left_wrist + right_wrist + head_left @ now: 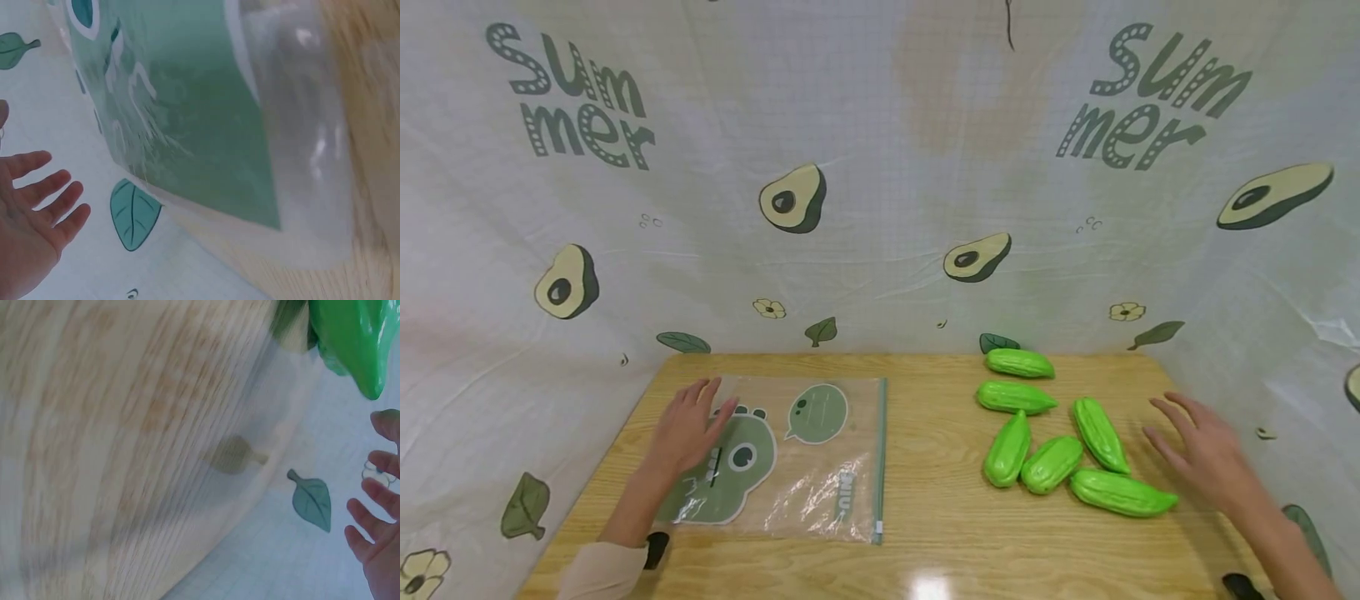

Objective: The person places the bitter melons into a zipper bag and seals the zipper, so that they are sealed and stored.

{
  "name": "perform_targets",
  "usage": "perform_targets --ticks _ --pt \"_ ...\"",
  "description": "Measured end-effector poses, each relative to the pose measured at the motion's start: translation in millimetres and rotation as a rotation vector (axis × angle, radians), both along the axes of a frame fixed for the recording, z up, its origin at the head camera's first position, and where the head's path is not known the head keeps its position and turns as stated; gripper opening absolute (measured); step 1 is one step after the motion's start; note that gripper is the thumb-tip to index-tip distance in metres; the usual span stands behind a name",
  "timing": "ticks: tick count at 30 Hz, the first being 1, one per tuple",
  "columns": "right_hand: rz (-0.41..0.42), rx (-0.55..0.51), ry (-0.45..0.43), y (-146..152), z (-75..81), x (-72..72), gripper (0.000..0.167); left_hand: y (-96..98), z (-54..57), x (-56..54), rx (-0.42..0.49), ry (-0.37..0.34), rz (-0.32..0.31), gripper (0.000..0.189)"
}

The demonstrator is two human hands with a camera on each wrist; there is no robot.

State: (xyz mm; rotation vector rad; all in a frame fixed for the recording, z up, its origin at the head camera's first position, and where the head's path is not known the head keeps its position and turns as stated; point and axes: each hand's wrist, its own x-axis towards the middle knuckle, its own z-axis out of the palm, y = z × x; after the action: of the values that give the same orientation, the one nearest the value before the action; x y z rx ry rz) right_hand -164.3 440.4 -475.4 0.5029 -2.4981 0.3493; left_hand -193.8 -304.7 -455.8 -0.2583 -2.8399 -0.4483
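Left hand (685,429) hovering over left end of clear zip bag (805,482), fingers apart, gripping nothing. Bag lying flat on wooden table (940,533), zip strip (881,458) facing six green gourds (1052,464), guessing that's keeping opening side handy. Gourds sitting loose on right, probably for easy reach: right hand (1206,454) hanging near them, fingers spread too, kinda relaxed, holding nothing.

Clear zip bag (801,467), green cartoon print, lay flat below my left hand (681,429); six glossy green gourds (1051,464) lay loosely grouped, variously angled, near my right hand (1208,454).
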Motion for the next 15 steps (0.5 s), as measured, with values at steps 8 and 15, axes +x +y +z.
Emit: perform_targets --ticks 8,15 --pt "0.049 -0.023 0.084 -14 3.5 0.9 0.035 11.7 1.0 1.0 0.039 0.003 -0.013 0.059" --pt "0.064 -0.045 0.107 -24 4.1 0.3 0.036 22.2 0.5 -0.6 0.058 0.02 -0.029 0.057"
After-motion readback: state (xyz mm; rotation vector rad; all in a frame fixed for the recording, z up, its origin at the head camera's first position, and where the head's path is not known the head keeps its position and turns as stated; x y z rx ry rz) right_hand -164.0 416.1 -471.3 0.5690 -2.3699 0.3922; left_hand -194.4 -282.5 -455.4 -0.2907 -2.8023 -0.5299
